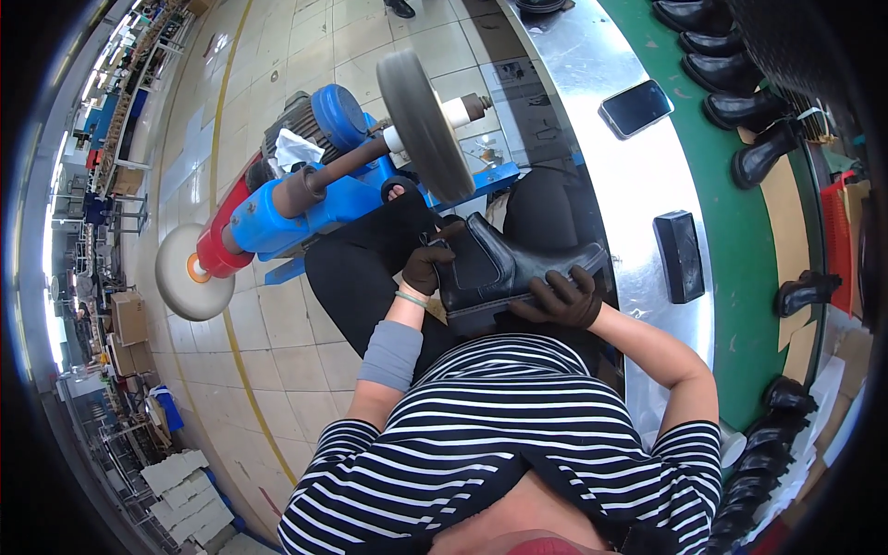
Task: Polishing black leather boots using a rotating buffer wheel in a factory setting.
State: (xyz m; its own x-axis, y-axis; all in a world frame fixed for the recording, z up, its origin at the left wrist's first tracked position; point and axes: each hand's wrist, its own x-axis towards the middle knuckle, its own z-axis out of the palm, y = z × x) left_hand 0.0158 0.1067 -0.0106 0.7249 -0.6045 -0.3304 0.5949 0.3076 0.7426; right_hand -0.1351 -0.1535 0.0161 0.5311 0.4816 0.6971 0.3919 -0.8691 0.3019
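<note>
I hold a black ankle boot [504, 268] over my lap, sole toward me and toe pointing right. My left hand [424, 269], in a dark brown glove, grips the boot's shaft end. My right hand [564, 299], gloved the same, clasps the sole near the toe. A grey buffing wheel [424, 125] on the blue and red polishing machine [305, 199] stands just beyond the boot, apart from it.
A second round pad [190, 271] sits at the machine's left end. To my right runs a metal bench [592, 65] with a phone [635, 107] and a black block [678, 255]. Beyond it a green conveyor [740, 231] carries several black boots [754, 111].
</note>
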